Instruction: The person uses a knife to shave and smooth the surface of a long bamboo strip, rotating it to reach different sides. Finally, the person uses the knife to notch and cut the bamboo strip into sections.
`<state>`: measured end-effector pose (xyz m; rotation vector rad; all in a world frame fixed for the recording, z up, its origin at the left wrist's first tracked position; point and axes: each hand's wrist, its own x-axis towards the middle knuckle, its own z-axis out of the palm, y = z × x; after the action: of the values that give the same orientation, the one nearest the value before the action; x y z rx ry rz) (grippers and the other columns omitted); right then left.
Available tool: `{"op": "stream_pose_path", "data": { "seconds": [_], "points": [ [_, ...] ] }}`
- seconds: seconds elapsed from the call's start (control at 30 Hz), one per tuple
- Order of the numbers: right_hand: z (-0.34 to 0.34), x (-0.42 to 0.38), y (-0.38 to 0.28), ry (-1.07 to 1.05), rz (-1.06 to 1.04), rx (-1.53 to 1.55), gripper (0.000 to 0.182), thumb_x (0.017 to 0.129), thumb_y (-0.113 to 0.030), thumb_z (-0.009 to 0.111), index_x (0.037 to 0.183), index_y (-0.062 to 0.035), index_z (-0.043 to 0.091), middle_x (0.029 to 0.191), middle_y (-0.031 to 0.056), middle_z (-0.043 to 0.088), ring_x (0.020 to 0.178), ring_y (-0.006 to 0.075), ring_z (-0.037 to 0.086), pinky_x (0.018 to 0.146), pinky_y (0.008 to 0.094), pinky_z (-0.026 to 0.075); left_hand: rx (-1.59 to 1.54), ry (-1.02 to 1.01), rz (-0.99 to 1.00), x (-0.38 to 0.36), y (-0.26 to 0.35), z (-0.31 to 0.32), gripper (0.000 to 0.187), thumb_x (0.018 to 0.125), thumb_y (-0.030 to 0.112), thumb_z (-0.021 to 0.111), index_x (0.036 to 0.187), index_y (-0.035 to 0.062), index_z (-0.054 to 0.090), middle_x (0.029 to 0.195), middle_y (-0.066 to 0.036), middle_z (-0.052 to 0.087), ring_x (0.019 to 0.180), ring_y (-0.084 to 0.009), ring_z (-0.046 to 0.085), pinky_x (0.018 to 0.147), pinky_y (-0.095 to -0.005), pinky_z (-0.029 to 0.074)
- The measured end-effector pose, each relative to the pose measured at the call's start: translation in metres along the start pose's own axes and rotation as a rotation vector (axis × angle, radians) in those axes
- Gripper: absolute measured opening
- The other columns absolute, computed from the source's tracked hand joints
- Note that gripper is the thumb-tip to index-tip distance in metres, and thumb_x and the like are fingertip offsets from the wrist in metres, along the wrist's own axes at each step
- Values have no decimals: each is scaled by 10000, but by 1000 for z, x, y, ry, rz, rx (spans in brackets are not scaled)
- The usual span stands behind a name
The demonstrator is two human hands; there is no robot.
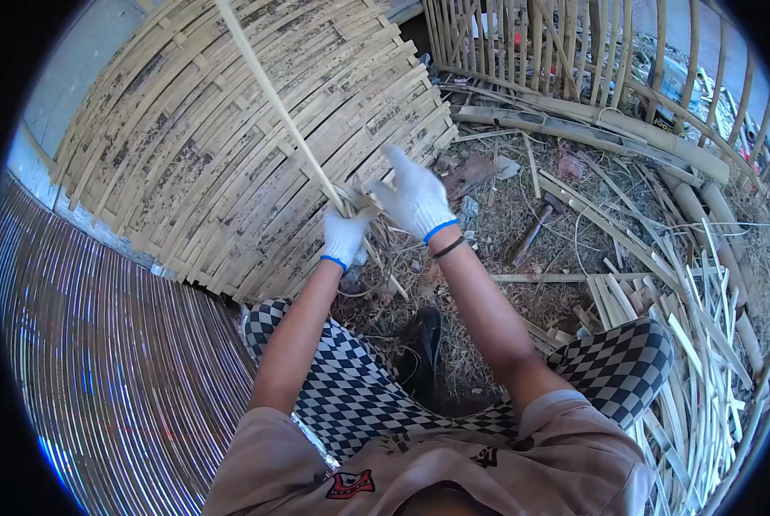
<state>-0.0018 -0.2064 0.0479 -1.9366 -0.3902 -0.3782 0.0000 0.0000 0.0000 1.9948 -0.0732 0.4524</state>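
Note:
My left hand, in a white knit glove with a blue cuff, is closed around the lower end of a long bamboo strip. The strip slants up and left across a woven bamboo panel. Thin split ends bunch at the left fingertips. Just right of them, my right hand, gloved the same way, has its fingers spread and its thumb towards the bunch. Whether the right thumb touches the bunch is hard to make out.
A hammer lies on the straw-littered ground. Split bamboo strips are heaped at the right. Behind stand a bamboo pole fence and thick bamboo poles. Corrugated sheeting fills the left. A dark shoe is below my hands.

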Motion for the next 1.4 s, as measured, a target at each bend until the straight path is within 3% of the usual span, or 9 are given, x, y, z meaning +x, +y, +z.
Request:
{"op": "stream_pose_path", "data": {
  "seconds": [0.17, 0.33, 0.47, 0.57, 0.7, 0.83, 1.03, 1.23, 1.4],
  "points": [
    [-49, 8, 8, 263, -471, -176, 892, 697, -371, 881, 1468, -140, 498, 1443, 214, 552, 1363, 407, 505, 1123, 497, 416, -256, 18, -145, -4, 39, -2, 266, 771, 112, 829, 992, 15, 719, 822, -51, 709, 601, -127, 625, 541, -261, 502],
    [-13, -1, -4, 15, -557, -374, 1330, 477, -460, 956, 1599, -138, 318, 1546, 211, 464, 1464, 401, 398, 1218, 506, 300, -367, -134, -160, -3, 57, 3, 234, 860, 48, 774, 1078, 24, 694, 826, -39, 698, 585, -97, 593, 502, -256, 455],
    [15, -3, 11, -180, -441, 214, 1302, 544, -367, 945, 1607, -62, 257, 1444, 239, 575, 1351, 407, 542, 1166, 430, 401, -477, -149, -306, 3, 38, 1, 186, 890, 52, 734, 1072, 67, 698, 890, -29, 724, 593, -56, 566, 483, -208, 418],
    [24, -9, 11, -270, -185, 632, 1294, 574, -327, 983, 1610, -50, 259, 1517, 221, 509, 1441, 338, 459, 1204, 421, 350, -706, -112, -231, 2, 56, 4, 144, 923, 69, 689, 1066, 81, 700, 963, -3, 737, 604, -38, 551, 474, -187, 391],
    [16, -8, 10, -295, -93, 436, 1193, 622, -271, 934, 1590, -7, 289, 1459, 230, 561, 1364, 308, 538, 1151, 371, 413, -668, -226, -342, -1, 75, -5, 161, 942, 68, 683, 1100, 84, 713, 1021, 0, 741, 617, -32, 539, 479, -181, 384],
    [17, -5, 23, -345, -136, 604, 1109, 672, -234, 937, 1565, 38, 339, 1469, 192, 554, 1364, 245, 516, 1161, 352, 393, -428, -279, -334, 8, 69, -11, 303, 953, 25, 686, 1255, 36, 658, 1075, -62, 718, 916, -149, 710, 738, -257, 587],
    [-1, -2, 36, -385, 0, 649, 903, 718, -227, 944, 1455, 45, 499, 1312, 124, 661, 1199, 184, 597, 1077, 341, 459, -163, -187, -272, 8, 86, 10, 360, 929, 47, 749, 1278, 14, 665, 1106, -58, 726, 913, -142, 712, 707, -253, 579],
    [-18, 15, 80, 235, 231, 724, 291, 932, -160, 738, 1164, -14, 641, 789, 8, 648, 627, 89, 596, 544, 257, 489, -363, 0, -101, 17, 83, -7, 448, 1029, 249, 639, 1405, 12, 579, 1236, -184, 702, 519, -61, 489, 648, -299, 605],
    [-60, 22, 86, 518, 184, 684, 234, 954, -233, 735, 1081, -50, 663, 759, -16, 602, 590, 82, 556, 523, 251, 460, -484, 144, -73, 25, 85, -23, 347, 1084, 187, 484, 1358, -3, 581, 1250, -244, 685, 484, -91, 499, 655, -367, 625]
  ]
}}
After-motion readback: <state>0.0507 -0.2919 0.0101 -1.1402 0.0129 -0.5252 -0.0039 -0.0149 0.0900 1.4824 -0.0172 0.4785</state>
